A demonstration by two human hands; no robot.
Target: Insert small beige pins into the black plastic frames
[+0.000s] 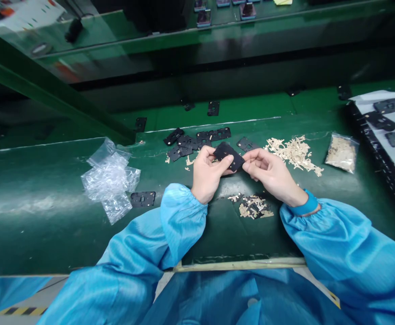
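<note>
Well, we pinch a black rectangular plate (229, 155) between both hands, our left hand (209, 174) and right hand (272, 174) clasping its opposite edges just above the green work surface (65, 239). Cream-coloured scraps (253, 206) lie just below our hands, a larger heap (294, 153) sits beyond the right hand, and more black plates (197, 142) cluster beyond the left, with crumpled clear plastic bags (109, 180) further left and a filled zip bag (342, 152) further right

Factory assembly line: green conveyor belt (48, 230), blue smock sleeves (180, 221) with elastic cuffs, loose black plates (229, 155), bagged small parts (342, 152) — and a lined tray (373, 153) at right.
</note>
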